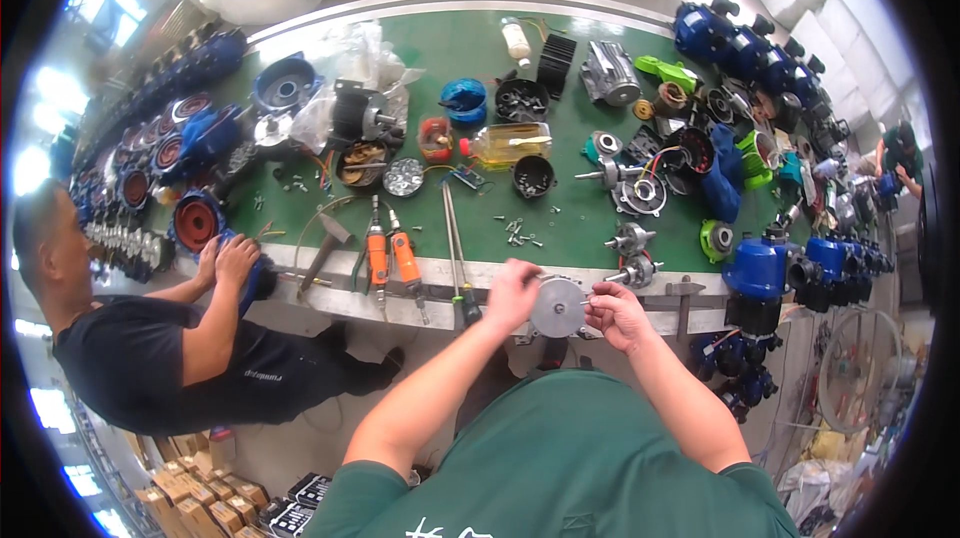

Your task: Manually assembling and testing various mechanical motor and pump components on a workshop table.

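Note:
At the near edge of the bench stands a round grey metal disc (556,310) with a small dark centre. My left hand (512,295) is curled against its upper left rim, with the fingers partly hidden. On the other side, my right hand (616,316) pinches its thumb and fingers together at the right rim. Something thin and small seems to be between those fingertips, too small to name. Just beyond the right hand lie metal shaft parts (632,240). Small loose screws (517,232) are scattered on the green top beyond the disc.
A hammer (684,306) lies right of my hands. Orange power screwdrivers (376,256) and another hammer (325,250) lie left. A yellow-liquid bottle (512,143) and a dark bowl (533,177) stand farther back. Blue motors (757,265) line the right. A co-worker (170,338) handles a blue housing at left.

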### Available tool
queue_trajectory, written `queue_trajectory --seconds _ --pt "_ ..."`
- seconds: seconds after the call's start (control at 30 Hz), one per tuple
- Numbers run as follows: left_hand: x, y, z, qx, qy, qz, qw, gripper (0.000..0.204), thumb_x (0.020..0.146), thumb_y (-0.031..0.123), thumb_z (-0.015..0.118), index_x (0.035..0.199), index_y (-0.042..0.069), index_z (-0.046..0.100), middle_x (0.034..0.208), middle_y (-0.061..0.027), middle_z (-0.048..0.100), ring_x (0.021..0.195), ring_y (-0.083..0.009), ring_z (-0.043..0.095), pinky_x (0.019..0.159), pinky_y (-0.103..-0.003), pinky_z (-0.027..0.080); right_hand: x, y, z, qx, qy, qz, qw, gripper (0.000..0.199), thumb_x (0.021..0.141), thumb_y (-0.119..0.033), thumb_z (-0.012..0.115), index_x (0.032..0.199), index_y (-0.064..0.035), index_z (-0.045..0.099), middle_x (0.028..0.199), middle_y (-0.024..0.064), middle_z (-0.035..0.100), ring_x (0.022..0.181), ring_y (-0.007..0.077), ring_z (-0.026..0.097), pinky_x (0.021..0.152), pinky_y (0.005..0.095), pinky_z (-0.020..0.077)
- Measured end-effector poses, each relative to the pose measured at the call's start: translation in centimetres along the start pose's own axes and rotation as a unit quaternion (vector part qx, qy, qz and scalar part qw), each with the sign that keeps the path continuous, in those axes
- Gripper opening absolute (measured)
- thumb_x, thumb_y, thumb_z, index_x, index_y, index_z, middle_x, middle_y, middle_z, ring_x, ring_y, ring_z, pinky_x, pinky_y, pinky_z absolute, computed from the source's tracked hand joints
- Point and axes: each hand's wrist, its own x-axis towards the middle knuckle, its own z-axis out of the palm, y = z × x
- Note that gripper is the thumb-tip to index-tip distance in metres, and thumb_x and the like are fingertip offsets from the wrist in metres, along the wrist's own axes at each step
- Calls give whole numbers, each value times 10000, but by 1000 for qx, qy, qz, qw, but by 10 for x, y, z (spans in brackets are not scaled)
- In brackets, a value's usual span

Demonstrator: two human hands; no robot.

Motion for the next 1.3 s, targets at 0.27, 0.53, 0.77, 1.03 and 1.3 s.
queue_trajectory --seconds 0.27,0.53,0.77,1.03,1.3 --pt "61 -83 -2 221 -51 -69 971 161 833 90 705 993 95 691 1047 -131 591 994 -339 629 856 -436 537 7 -8 -41 38 21 -45 998 225 837 62 662 1027 -53 627 900 63 668 804 218 688 774 383 602" --pt "93 -93 13 365 -121 42 922 120 822 91 654 934 101 694 1037 -116 582 1028 -309 595 847 -440 534 22 -1 -33 0 31 -75 997 230 849 43 689 1058 -14 612 946 97 676 857 252 706 810 388 606" --pt "85 -76 6 320 -106 56 940 85 848 97 660 927 66 658 1029 -120 581 1011 -308 593 827 -434 529 49 0 -21 -141 27 -85 986 235 856 42 700 1066 16 600 978 104 686 871 225 714 800 359 608" --pt "11 -37 -35 -53 -88 -199 975 123 956 129 650 960 9 623 750 -36 642 638 -93 592 593 -277 496 73 -16 -14 -369 21 -117 922 197 750 6 718 927 34 636 859 85 693 816 162 676 739 304 559" --pt "-82 -7 -17 -329 -37 -359 872 141 976 93 620 1088 13 653 953 -59 693 850 -116 658 776 -273 547 91 -22 -12 -620 -28 -156 768 262 792 -127 682 1030 -35 742 921 146 724 909 253 705 879 348 543"
